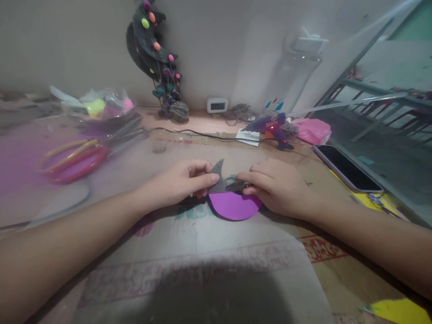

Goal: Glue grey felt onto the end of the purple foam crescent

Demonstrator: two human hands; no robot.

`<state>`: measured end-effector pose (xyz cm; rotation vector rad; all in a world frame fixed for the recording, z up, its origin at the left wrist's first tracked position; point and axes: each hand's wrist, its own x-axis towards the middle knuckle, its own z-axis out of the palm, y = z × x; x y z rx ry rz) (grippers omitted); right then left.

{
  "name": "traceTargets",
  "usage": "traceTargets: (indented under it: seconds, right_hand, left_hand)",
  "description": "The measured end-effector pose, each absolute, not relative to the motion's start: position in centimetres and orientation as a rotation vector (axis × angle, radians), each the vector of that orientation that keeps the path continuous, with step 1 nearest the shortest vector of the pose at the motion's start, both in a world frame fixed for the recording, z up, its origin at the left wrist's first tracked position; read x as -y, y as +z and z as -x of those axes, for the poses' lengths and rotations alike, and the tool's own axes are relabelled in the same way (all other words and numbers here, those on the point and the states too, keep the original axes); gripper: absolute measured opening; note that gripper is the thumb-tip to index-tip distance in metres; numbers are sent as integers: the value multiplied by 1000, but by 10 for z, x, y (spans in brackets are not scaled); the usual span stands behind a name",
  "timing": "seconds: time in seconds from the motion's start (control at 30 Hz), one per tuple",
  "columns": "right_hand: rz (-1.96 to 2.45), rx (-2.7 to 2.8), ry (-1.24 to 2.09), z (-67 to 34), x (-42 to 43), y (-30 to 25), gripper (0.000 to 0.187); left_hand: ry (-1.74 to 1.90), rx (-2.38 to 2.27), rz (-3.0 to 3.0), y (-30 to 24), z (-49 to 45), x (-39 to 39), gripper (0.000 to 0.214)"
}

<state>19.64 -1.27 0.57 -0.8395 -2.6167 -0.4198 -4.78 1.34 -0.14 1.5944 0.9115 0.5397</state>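
Note:
My left hand [195, 177] pinches a dark grey, curved pointed piece [218, 172] that looks like felt, between thumb and fingers. Below it a purple half-round piece [235, 206] shows, its straight upper edge meeting the grey material. My right hand [276, 184] is closed at the right end of the same work, fingertips on a small dark part [236, 185] whose kind I cannot make out. The right fingers cover the purple piece's right corner. Both hands are just above the covered tabletop.
Behind the hands lie a blue glue gun [273, 128] with a lit red light, a small digital clock [217, 105] and a pink bag [312, 130]. Red-and-yellow-handled scissors [77, 159] are at left, a phone [347, 168] at right. A decorated dark crescent [148, 45] hangs on the wall.

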Motion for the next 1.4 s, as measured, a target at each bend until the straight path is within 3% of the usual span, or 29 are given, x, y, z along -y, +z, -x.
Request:
traceTargets:
  seconds: [1.0, 1.27, 1.4]
  right_hand:
    - [750, 2636, -538, -197, 12, 6, 27]
    - [1011, 2408, 20, -198, 11, 7, 29]
    - [1027, 2425, 32, -199, 10, 7, 29]
  left_hand:
    - [506, -860, -1602, 0, 49, -14, 29]
    - [506, -837, -1582, -2, 50, -15, 29]
    - [506, -831, -1529, -2, 49, -14, 28]
